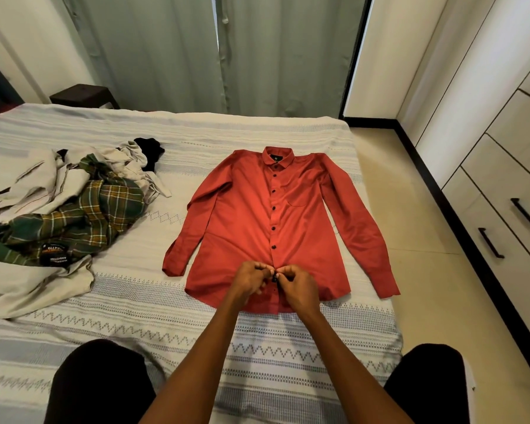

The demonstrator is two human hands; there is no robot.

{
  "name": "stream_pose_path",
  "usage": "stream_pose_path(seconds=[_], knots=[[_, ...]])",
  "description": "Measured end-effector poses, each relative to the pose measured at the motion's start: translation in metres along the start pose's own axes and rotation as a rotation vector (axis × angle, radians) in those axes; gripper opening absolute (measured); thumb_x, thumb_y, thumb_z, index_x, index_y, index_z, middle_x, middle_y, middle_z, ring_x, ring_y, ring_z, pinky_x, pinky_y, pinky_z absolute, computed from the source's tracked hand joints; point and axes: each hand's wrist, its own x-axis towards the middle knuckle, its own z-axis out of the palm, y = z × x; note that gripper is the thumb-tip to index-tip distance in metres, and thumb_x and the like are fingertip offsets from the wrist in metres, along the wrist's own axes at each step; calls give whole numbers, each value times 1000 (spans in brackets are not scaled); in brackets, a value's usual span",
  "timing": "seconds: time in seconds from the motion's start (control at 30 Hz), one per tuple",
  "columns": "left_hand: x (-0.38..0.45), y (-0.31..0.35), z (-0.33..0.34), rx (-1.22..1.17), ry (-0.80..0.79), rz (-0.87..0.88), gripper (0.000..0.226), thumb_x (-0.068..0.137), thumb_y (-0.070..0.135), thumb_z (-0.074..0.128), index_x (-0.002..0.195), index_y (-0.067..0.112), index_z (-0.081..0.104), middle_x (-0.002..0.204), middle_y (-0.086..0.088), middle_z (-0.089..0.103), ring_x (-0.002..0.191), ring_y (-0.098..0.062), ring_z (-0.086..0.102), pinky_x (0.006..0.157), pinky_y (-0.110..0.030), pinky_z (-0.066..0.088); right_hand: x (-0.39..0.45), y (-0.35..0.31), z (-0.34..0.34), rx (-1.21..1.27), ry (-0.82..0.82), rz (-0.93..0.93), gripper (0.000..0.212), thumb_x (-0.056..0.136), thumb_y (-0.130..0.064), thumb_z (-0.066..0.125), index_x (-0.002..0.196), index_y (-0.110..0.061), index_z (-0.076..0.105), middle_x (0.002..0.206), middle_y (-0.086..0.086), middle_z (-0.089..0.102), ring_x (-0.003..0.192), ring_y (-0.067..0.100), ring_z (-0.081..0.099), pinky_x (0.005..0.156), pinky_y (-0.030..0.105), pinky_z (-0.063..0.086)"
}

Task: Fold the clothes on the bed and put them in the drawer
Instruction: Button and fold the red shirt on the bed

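A red shirt (270, 228) lies flat, front up, on the bed (166, 325), collar away from the person and sleeves spread to each side. Both the left hand (250, 280) and the right hand (297, 284) pinch the shirt's placket at a black button near the hem, fingers curled tight. Left of the shirt, well apart, sits a pile of clothes (65, 203); right of it, across the floor, are drawers (508, 166).
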Motion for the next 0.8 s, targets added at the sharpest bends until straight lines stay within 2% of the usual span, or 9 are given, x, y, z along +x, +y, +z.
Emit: stream_pose_path(seconds=[0.23,0.4,0.57,0.67,0.8], knots=[[0,3,6,-35,-2,-39,20,95,1,57,81,10,66,67,-6,61,44,-8,44,39,-20,36,0,9,6,44,41,0,6,88,-32,70,92,-33,74,90,-19,71,84,-1,66,76,33,54],[-1,-2,4,-114,-23,-82,12,95,4,60,84,7,65,71,-4,63,52,-9,48,42,-21,42,6,10,6,221,-78,5,12,92,-25,68,97,-25,79,91,-14,76,86,2,69,81,29,55],[0,-10,0,-252,-100,-173,14,96,4,59,87,7,69,71,-3,66,57,-9,51,49,-21,47,10,11,0,285,-176,66,20,97,-11,59,97,-21,75,80,-6,74,69,8,63,67,26,52],[0,-10,1,-306,-128,-216,12,97,5,57,90,7,67,71,-1,66,58,-8,54,50,-20,50,14,16,1,279,-162,34,23,91,-7,66,89,-28,73,83,-6,75,70,7,65,68,32,52],[0,-9,-1,-350,-137,-238,11,96,4,59,88,9,66,70,0,66,62,-8,56,54,-19,52,13,14,-2,220,-145,-61,20,87,-8,72,87,-28,71,85,-10,75,79,2,68,75,24,54]])
